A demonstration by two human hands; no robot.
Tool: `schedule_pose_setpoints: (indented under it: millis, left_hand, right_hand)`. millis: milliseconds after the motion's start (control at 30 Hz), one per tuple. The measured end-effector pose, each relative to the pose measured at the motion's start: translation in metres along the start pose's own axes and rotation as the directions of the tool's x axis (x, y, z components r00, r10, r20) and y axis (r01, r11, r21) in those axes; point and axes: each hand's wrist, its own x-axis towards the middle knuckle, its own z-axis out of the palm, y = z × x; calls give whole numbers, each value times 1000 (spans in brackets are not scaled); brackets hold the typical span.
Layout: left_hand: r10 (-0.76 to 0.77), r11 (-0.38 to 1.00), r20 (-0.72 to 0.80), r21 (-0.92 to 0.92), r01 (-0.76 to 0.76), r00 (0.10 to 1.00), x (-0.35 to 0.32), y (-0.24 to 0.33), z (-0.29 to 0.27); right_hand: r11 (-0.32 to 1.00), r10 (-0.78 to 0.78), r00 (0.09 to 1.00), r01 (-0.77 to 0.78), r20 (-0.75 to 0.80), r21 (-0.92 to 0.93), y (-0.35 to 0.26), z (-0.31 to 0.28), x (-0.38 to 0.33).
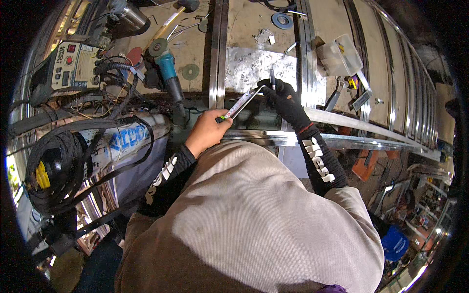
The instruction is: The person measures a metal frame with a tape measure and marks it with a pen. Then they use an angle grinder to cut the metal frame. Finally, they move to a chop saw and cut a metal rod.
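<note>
My bare left hand [207, 131] is closed around the near end of a slim white-and-silver tool [241, 103] with a black and green end; its exact kind is unclear. The tool slants up and away to the right, its far tip meeting the fingers of my right hand [282, 100]. That hand wears a black glove and is closed on a short, pen-like stick [272, 74], which stands up from the fingers. Both hands are over the near edge of the bench, just short of a shiny metal sheet [249, 66]. Fingers hide part of each item.
A teal angle grinder [167, 67] lies left, by a loose grinding disc [190, 72]. Farther left are a welding machine [71, 66], coiled black cable [51, 161] and a large cylinder [117, 134]. Metal rails [218, 58] cross the bench. A clear plastic box [342, 56] sits right.
</note>
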Motion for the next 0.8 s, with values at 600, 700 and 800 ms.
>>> schedule_pose_setpoints:
  millis: [600,700,800]
  left_hand:
    - [157,986,-497,39,-159,853,-18,18,72]
    - [280,960,-623,166,-226,731,-18,18,77]
    - [229,973,-660,140,-183,716,-27,19,82]
  right_hand:
    - [995,-93,953,96,287,5,-11,-41,3]
    - [950,-193,863,283,468,-131,-28,-51,15]
    - [755,-479,667,645,571,-119,-38,-44,20]
